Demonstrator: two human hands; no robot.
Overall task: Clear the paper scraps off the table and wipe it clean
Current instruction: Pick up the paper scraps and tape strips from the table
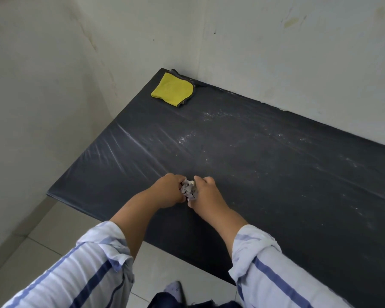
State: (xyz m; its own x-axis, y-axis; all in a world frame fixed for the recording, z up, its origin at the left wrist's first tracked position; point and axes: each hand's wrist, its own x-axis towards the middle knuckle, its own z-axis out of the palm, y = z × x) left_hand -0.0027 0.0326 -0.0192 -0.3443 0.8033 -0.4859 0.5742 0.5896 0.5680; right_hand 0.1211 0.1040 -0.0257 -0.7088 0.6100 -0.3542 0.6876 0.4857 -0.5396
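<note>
A pale wall (31,85) stands at the far left, with a tiled floor (42,230) below it. The black table (298,185) fits into the corner of the room, and its covering is creased near the left edge. A yellow cloth (172,88) with a dark underside lies folded on the table's far left corner, well apart from the hands. Lower down, a striped left sleeve (87,263) is rolled back from the forearm. The left hand (169,192) rests on the table near the front edge, its fingers curled in against a small heap of scraps (189,189). The scraps are grey and white and sit bunched on the table between the two hands, touching both. The right hand (207,194) closes on the heap from the other side, fingers bent round it and the thumb low at the front. The right sleeve (276,274) is striped too. Fine white specks (185,138) dot the table beyond the hands and trail off to the right. A shoe (175,290) shows on the floor at the bottom.
</note>
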